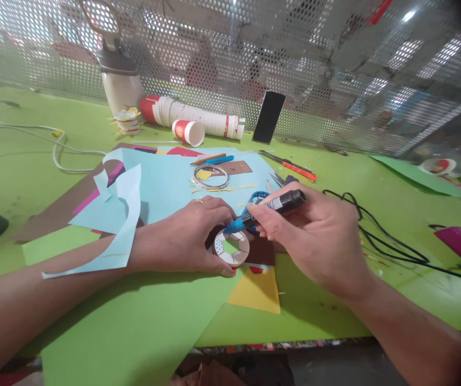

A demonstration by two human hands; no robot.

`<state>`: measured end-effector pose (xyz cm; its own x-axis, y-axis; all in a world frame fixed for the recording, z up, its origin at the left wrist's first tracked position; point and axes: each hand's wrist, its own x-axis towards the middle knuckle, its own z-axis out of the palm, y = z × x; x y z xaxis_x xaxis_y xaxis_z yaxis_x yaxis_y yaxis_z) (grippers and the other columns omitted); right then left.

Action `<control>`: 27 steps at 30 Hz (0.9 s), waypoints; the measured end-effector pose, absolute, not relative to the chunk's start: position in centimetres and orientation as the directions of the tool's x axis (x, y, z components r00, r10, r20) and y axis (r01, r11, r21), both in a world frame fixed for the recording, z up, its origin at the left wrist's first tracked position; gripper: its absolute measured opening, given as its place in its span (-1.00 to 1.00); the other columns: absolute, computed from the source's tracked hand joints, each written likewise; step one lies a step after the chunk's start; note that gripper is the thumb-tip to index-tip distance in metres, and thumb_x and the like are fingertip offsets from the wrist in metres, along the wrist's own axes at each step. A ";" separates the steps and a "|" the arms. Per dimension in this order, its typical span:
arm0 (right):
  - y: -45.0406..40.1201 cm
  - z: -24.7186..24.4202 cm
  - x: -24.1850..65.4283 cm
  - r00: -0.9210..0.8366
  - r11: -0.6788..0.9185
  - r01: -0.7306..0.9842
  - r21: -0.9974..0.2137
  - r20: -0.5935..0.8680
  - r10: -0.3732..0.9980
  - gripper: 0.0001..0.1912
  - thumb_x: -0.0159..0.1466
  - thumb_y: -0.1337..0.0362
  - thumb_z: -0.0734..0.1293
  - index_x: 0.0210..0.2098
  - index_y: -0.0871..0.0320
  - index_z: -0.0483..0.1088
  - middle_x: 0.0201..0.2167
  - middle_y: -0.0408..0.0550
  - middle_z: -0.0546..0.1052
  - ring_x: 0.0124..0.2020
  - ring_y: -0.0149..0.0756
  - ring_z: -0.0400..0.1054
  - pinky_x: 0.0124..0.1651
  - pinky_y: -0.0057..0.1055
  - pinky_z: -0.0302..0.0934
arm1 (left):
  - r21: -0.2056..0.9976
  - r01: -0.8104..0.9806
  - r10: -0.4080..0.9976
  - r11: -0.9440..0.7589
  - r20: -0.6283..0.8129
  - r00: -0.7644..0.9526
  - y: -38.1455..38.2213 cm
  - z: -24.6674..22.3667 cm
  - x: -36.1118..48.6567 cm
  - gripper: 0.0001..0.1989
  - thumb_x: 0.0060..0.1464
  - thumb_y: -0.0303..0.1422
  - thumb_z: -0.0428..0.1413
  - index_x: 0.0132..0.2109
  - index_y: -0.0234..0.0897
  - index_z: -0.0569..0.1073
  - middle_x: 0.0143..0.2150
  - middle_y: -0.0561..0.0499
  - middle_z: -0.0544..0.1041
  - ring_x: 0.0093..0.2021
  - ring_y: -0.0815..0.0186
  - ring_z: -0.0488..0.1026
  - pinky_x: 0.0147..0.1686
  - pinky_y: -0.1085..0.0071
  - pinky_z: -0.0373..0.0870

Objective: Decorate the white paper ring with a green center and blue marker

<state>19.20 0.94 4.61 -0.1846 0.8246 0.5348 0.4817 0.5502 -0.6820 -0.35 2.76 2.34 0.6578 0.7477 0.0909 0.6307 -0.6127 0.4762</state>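
Observation:
Between the thumb and fingers of my left hand [185, 238] is a small white ring [239, 256], with dark lines dividing its face and blue dots in one section. Green shows through the hole in its middle. My right hand [314, 236] grips a black marker [280, 203] whose blue tip end points down at the ring's upper edge. Blue-handled scissors [258, 197] lie partly hidden behind the marker. Under the hands are a brown sheet [263, 251], a yellow sheet [260, 292] and a green sheet [145, 316]. A curled light blue paper [129, 214] rests over my left forearm.
Stacked paper cups [202, 119], a single cup [190, 132] and a phone [269, 117] stand or lie along the perforated metal screen [222, 59]. An orange cutter [298, 170] and a tape roll [211, 177] lie beyond my hands. A black cable [391, 249] runs at right.

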 end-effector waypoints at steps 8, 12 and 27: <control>1.0 4.6 19.0 -0.187 0.546 0.470 -0.694 0.526 0.830 -0.77 0.19 0.21 0.45 -0.50 0.20 0.43 -0.63 -0.17 0.49 -0.62 -0.44 0.33 -0.57 -0.52 0.24 | 0.491 0.622 0.744 -0.610 0.086 0.663 2.8 2.3 -0.4 -0.43 -0.15 -0.14 0.38 -0.03 -0.33 0.45 -0.07 -0.09 0.46 -0.02 0.07 0.40 -0.04 0.20 0.33; 0.8 4.7 19.1 -0.190 0.538 0.483 -0.691 0.517 0.834 -0.77 0.19 0.21 0.45 -0.50 0.20 0.43 -0.62 -0.18 0.49 -0.62 -0.45 0.31 -0.57 -0.52 0.22 | 0.494 0.619 0.742 -0.611 0.086 0.665 2.9 2.3 -0.5 -0.43 -0.15 -0.15 0.37 -0.01 -0.31 0.44 -0.06 -0.09 0.45 -0.02 0.07 0.40 -0.04 0.20 0.34; 0.6 4.7 18.8 -0.171 0.545 0.559 -0.625 0.556 0.813 -0.66 0.16 0.18 0.46 -0.61 0.14 0.29 -0.65 -0.26 0.27 -0.58 -0.48 0.06 -0.56 -0.49 0.02 | 0.498 0.639 0.765 -0.586 0.082 0.638 2.9 2.3 -0.4 -0.44 -0.19 -0.15 0.38 -0.06 -0.30 0.45 0.01 -0.10 0.45 0.02 0.04 0.40 -0.01 0.17 0.35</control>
